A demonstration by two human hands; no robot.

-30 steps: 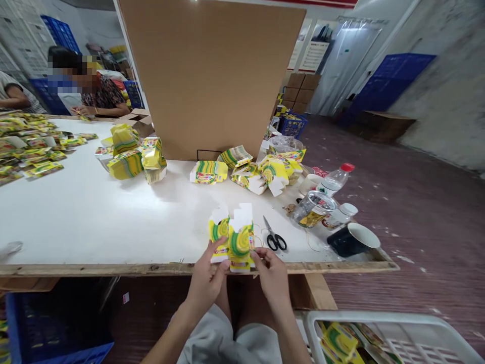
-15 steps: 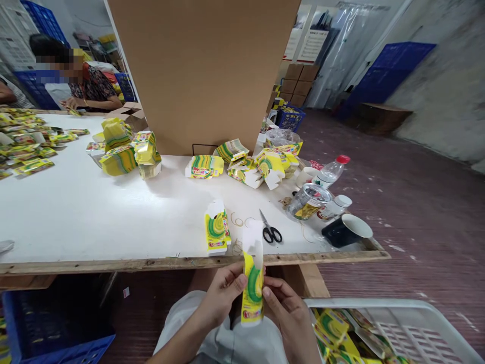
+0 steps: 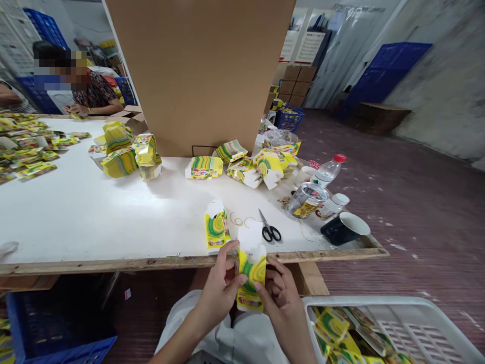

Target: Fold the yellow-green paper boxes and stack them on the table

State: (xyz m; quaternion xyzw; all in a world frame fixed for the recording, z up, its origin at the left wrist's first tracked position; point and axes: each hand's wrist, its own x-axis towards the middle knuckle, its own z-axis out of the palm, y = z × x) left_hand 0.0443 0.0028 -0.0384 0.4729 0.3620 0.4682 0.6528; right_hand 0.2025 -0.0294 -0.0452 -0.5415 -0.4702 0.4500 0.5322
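Between my hands, just past the table's front edge and above my lap, is a yellow and green printed carton (image 3: 251,275) with its white end flaps raised. My left hand (image 3: 223,283) grips its left side, thumb on the printed front. On the right side my right hand (image 3: 278,293) pinches it, its thumb also on the front. A small stack of flat cartons (image 3: 217,227) lies on the table beyond my left hand. Black-handled scissors (image 3: 270,230) and thin rubber bands (image 3: 237,219) are close by.
Bundles of cartons (image 3: 204,167) stand along a tall cardboard sheet (image 3: 197,76). At the right are a dark mug (image 3: 345,230), a clear jar (image 3: 306,199) and bottles. A white basket (image 3: 379,302) holds cartons. A blue crate (image 3: 64,349) is lower left. Another person (image 3: 94,93) sits far left.
The carton has turned from a narrow side view to show its broad printed face. Both thumbs now press on its front, and my left fingers have moved up its side.
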